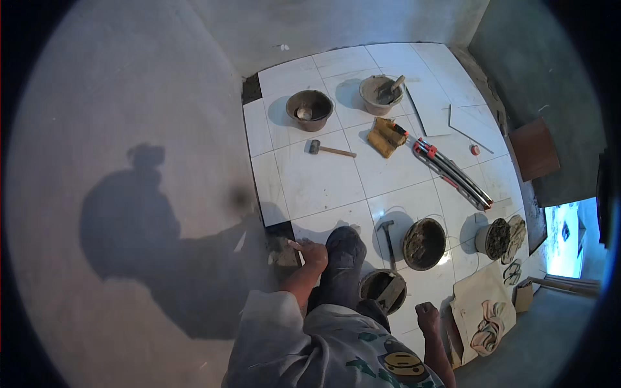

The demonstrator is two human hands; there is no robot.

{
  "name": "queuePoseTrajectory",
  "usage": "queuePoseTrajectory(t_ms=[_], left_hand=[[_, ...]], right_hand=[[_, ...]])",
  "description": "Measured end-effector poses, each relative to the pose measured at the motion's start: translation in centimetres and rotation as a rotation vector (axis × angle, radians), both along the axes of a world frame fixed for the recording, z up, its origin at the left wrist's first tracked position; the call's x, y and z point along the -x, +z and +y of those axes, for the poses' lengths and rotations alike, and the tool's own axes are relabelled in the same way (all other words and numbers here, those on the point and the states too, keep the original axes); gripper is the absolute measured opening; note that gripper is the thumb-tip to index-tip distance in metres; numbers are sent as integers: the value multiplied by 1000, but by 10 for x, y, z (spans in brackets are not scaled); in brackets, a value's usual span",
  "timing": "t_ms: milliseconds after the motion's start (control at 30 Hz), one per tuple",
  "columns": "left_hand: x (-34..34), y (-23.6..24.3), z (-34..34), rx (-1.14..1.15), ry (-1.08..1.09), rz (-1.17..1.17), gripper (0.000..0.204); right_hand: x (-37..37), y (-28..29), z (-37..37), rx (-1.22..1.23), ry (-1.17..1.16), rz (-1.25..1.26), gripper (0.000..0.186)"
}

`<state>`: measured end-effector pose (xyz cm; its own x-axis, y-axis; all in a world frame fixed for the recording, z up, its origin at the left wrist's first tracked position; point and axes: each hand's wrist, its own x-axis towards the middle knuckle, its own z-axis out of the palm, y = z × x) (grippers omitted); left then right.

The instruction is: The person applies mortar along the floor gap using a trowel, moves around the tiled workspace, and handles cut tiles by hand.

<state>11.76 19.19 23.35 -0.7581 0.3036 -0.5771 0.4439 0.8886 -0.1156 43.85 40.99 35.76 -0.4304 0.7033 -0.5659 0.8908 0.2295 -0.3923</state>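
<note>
The person squats by the wall, one dark-trousered leg bent up in front, and the left hand reaches over beside the knee to the edge of the white floor. A finger is stretched out toward the bare patch, a dark, rough gap in the tiling that lies right against the wall; from where I stand I cannot tell whether those fingers pinch anything. The right hand hangs over on the other side, its fingers curled in, and I cannot tell if they close on something; it is just beside a beige sheet with a crumpled cloth on top. Between the two hands is a bucket with a flat tool in it, and a hammer has its handle end near the rim. A wider tub, coated with mortar, is close by, and farther right a pail is heaped with dark mix. Beyond the knee a mallet lies on the tiles, with a brown basin behind it and a paler one, the grey basin, to its right. Near that lie a yellow rag and a folded tripod with red clamps.
</note>
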Motion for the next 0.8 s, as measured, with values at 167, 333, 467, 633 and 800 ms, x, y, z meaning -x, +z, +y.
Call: queuePoseTrajectory(t_ms=[167,333,467,633,800], left_hand=[[-1,1,-4,-122,-296,171,32],[10,-46,-1,-202,-302,153,37],[61,-85,14,-161,-313,97,37],[133,-75,53,165,-179,-261,42],[183,-135,92,282,-210,-140,43]], right_hand=[[14,-17,24,11,-112,-25,26],[77,-28,43,44,-85,-135,27],[157,-46,69,177,70,-229,29],[232,-57,91,203,-13,-214,29],[303,-50,111,308,-26,-288,32]])
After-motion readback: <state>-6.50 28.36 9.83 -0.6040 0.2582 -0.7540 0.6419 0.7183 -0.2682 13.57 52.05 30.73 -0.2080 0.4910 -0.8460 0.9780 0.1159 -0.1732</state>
